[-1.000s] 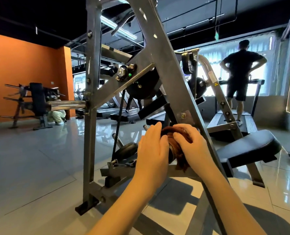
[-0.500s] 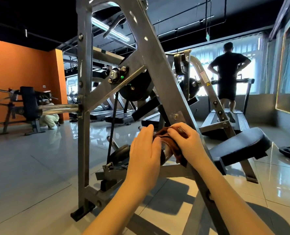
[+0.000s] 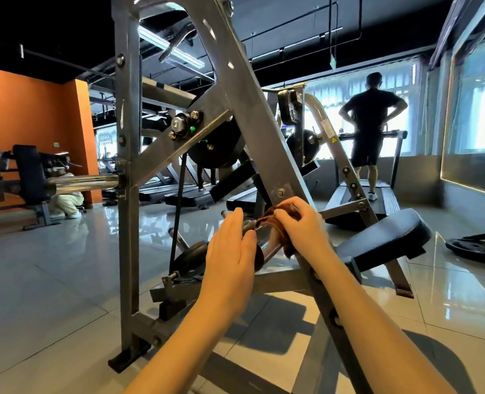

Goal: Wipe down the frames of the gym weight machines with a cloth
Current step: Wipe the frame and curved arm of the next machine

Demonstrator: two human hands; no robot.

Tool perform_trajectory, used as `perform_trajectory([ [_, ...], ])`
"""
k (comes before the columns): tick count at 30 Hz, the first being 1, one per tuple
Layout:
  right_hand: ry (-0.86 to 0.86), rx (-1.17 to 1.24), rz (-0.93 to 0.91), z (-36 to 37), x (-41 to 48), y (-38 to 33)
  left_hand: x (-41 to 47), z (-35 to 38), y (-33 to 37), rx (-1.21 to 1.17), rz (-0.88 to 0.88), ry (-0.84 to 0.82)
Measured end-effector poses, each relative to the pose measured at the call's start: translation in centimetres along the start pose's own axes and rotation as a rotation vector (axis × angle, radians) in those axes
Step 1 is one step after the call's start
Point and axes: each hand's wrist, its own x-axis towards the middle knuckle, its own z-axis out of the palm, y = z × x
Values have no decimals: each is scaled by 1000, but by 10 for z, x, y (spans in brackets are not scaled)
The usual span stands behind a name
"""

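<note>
Backing far left: orange wall (image 3: pixel 22 115), with a black padded rack (image 3: pixel 28 172) in front of it.
Crouched person (image 3: pixel 65 201): low left, pale clothes, behind the rack; detail unclear.
Chrome bar (image 3: pixel 85 182): left of centre, stuck out leftward from the upright post.
Machine frame (image 3: pixel 127 223): grey steel; upright post left of centre, diagonal beam ran from top centre down to lower right.
Left hand (image 3: pixel 230 260): centre, fingers straight and pressed together, laid against the end of the chrome peg (image 3: pixel 268 248); gripped nothing.
Cloth (image 3: pixel 267 219): brown, centre of frame, bunched round the peg just beside the diagonal beam.
Right hand (image 3: pixel 301 228): just right of centre, fingers curled over the cloth, gripping it onto the peg.
Seat pad (image 3: pixel 386 240): black, right of centre, behind the right forearm.
Standing person (image 3: pixel 369 120): upper right, back turned, hands on hips, on a treadmill (image 3: pixel 349 200) by the windows.
Weight plate (image 3: pixel 480 245): black, flat on the tiled floor, right edge.
</note>
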Motion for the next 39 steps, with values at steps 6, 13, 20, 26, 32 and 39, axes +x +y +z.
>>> perform_trajectory([
  [6,-106,221,-178,10,-42,-16,-4,-2,3,-47,8,1],
  [13,31,232,-7,17,-36,-14,-25,0,1,37,-38,-51],
  [20,20,219,-16,3,-49,-8,-26,-2,7,80,-9,-43],
  [26,113,202,-24,11,-70,-26,-35,-5,9,88,25,-51],
  [32,62,136,19,-8,-97,-18,-50,-11,14,108,106,-32],
  [39,54,21,262,-18,-154,34,-123,15,-2,317,-12,-296],
])
